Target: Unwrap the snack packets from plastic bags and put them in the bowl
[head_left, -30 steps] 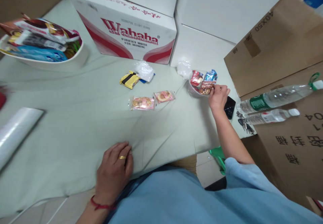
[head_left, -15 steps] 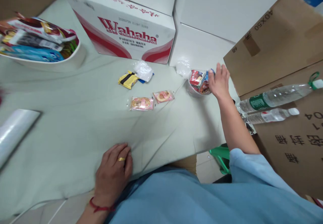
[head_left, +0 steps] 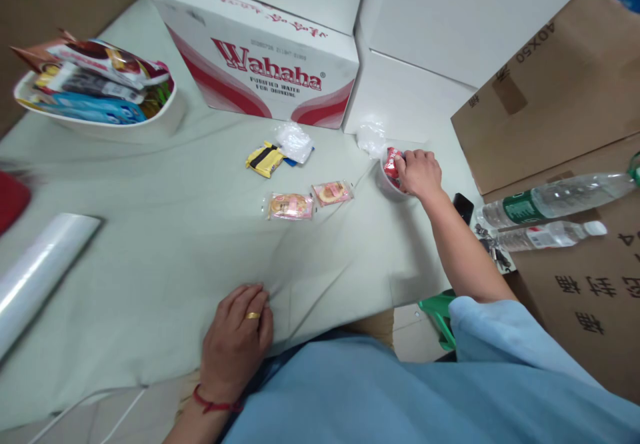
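Nearest the person's body, the left hand (head_left: 237, 331) lies palm down at the edge of the cloth-covered table (head_left: 200, 251), just as it did a second ago. Its fingers are slack, lightly bent and close together, and they hold nothing.

Farther out, two pink biscuit packets (head_left: 290, 206) (head_left: 333, 193) lie side by side on the cloth, well apart from either hand.

Beyond them to the right, the right hand (head_left: 421, 174) is where the change shows. Half a second ago it was raised with fingers spread at the far right of the small bowl (head_left: 393, 189); now it is down over the bowl, covering most of the contents. The work therefore seems centred on the packets inside. The thumb is at the red packet (head_left: 391, 163), the only one plainly visible there; the other fingers are bent down out of sight, so whether they grip anything cannot be told.

Farther back, a yellow packet (head_left: 266, 159) lies beside crumpled clear plastic (head_left: 294, 142), in front of the Wahaha box (head_left: 270, 77).
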A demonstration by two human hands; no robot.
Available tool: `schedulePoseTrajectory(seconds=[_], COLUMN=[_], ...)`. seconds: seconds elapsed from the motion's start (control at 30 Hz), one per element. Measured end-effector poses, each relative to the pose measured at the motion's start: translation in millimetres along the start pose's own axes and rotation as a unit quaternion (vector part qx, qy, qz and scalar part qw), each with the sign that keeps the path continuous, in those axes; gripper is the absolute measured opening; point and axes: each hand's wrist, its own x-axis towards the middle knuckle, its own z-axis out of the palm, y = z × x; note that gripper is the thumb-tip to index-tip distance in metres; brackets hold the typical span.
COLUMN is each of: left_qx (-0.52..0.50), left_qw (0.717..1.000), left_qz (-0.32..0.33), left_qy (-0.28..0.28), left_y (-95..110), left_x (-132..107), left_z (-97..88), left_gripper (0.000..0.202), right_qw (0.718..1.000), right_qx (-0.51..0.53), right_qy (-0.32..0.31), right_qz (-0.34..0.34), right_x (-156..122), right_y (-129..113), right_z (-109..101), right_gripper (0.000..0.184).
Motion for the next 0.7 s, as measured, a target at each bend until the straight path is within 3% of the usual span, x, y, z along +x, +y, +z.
schedulePoseTrajectory(seconds=[0.17, 0.3, 0.37, 0.53, 0.7], left_qx=[0.002, -0.008, -0.013, -0.012, -0.008], left_qw=[1.0, 1.0, 1.0, 1.0, 1.0], left_qz=[-0.001, 0.001, 0.001, 0.0, -0.001], left_qy=[0.008, 0.007, 0.007, 0.008, 0.003], left_y=[1, 0, 0, 0, -1], left_x=[0, -2, -2, -2, -2], left_z=[-0.7, -1.1, -0.7, -0.6, -1.2], left_gripper=[0.026, 0.024, 0.024, 0.025, 0.027], right_qw=[0.998, 0.993, 0.99, 0.999, 0.999], right_qx=[0.044, 0.048, 0.046, 0.041, 0.049], right_qy=[-0.008, 0.11, 0.13, 0.018, 0.0], right_qz=[-0.039, -0.013, -0.004, 0.002, -0.003], right_x=[0, -26, -46, -78, -80], right_y=[9, 3, -7, -29, -19], right_z=[-18, -40, -41, -21, -11], right_gripper=[0.058, 0.058, 0.055, 0.039, 0.038])
